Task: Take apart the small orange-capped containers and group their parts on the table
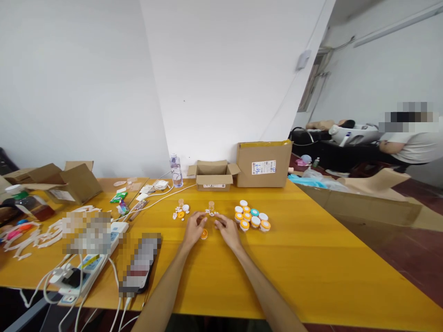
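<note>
My left hand (194, 227) rests on the yellow table (311, 258), fingers curled, with a small orange cap (204, 234) lying just beside it. My right hand (225, 229) lies close to it, fingers bent together near tiny white bits (212, 213); what either hand pinches is too small to name. A small clear vial (211, 205) stands just beyond the hands. To the right sits a cluster of several small jars (252, 216) with white, orange and teal lids. More caps and small parts (180, 212) lie to the left.
Two cardboard boxes (213, 175) (264, 163) and a water bottle (176, 170) stand at the wall. Power strips (83, 272), cables, a phone (140, 265) and white strips crowd the left side beside an open box (69, 182). Another person (411, 143) sits far right.
</note>
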### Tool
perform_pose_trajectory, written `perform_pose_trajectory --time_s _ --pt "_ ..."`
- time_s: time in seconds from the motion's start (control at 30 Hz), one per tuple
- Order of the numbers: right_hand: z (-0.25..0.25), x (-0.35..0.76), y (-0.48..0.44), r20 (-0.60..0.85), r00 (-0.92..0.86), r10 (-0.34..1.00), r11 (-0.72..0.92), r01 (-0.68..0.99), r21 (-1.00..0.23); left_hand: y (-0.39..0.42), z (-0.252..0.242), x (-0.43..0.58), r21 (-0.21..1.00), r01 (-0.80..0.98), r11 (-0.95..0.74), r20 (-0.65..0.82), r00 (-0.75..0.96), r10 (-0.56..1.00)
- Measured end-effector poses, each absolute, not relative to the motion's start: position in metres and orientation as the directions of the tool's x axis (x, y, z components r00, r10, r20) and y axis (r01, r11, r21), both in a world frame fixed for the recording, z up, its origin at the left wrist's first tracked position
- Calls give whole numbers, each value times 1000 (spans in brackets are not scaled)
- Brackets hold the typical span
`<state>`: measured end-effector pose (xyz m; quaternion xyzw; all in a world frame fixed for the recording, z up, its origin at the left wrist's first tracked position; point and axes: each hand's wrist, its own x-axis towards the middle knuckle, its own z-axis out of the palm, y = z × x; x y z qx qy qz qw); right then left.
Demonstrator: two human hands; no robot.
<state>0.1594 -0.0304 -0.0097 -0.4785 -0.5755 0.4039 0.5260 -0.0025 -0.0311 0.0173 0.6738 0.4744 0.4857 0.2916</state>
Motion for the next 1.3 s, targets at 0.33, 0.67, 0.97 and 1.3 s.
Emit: perform_pose_trajectory --time_s 0.33,0.67,0.97,1.3 --pt "-1 156 -37 226 -31 974 228 106 -968 -51 25 -22 679 604 -418 234 362 902" --pt "10 150 -49 389 -200 899 435 313 -844 -45 15 -9 846 350 -402 282 347 895" --pt "9 151 -50 419 -255 871 491 462 -739 -38 -1 -12 921 163 -354 273 380 884" --pt "9 151 -51 465 -258 847 527 523 -670 -39 3 -11 867 218 -448 355 363 862"
